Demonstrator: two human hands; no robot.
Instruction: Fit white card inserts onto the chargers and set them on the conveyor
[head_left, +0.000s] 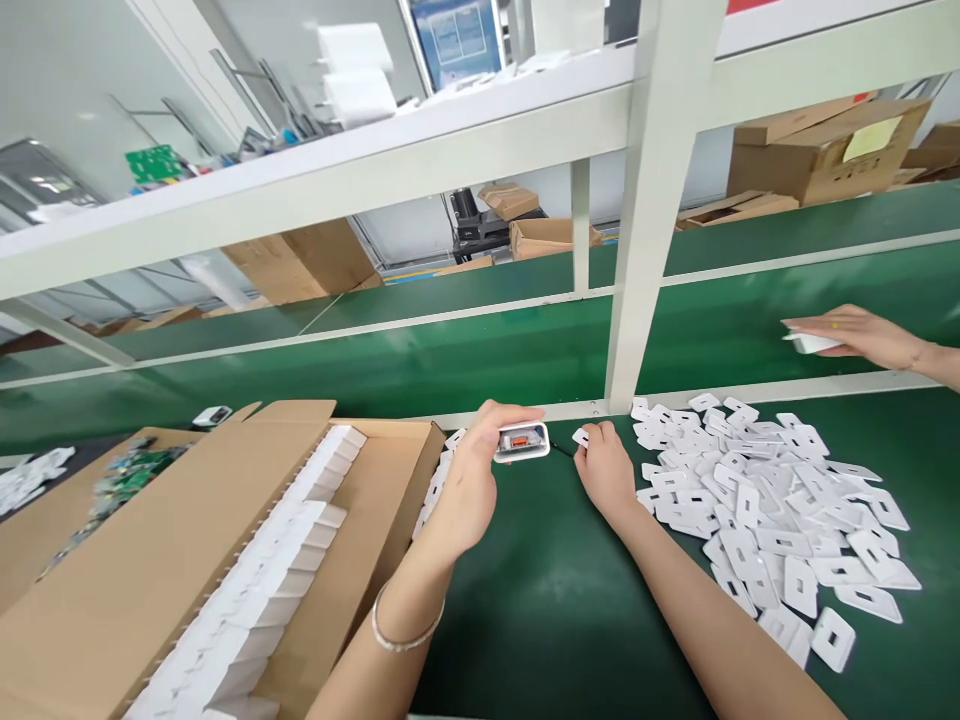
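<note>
My left hand (469, 480) is closed around a small white plastic housing (523, 442). Its open end faces me and shows a red part and metal bits inside. Just to the right, my right hand (604, 468) pinches a small white cover plate (581, 437) above the green tabletop. A thin dark cord (561, 451) runs between the housing and my right fingers; where it ends is hidden. A large pile of white cover plates (780, 541), each with a rectangular slot, lies to the right of my right hand.
On the left stands an open cardboard box (405, 450) with a row of white housings (289, 545). Green circuit boards (139, 475) lie in another carton. A pale upright post (637, 250) rises behind the hands. At right, another person's hand (862, 335) holds a white piece over the green conveyor belt (480, 350).
</note>
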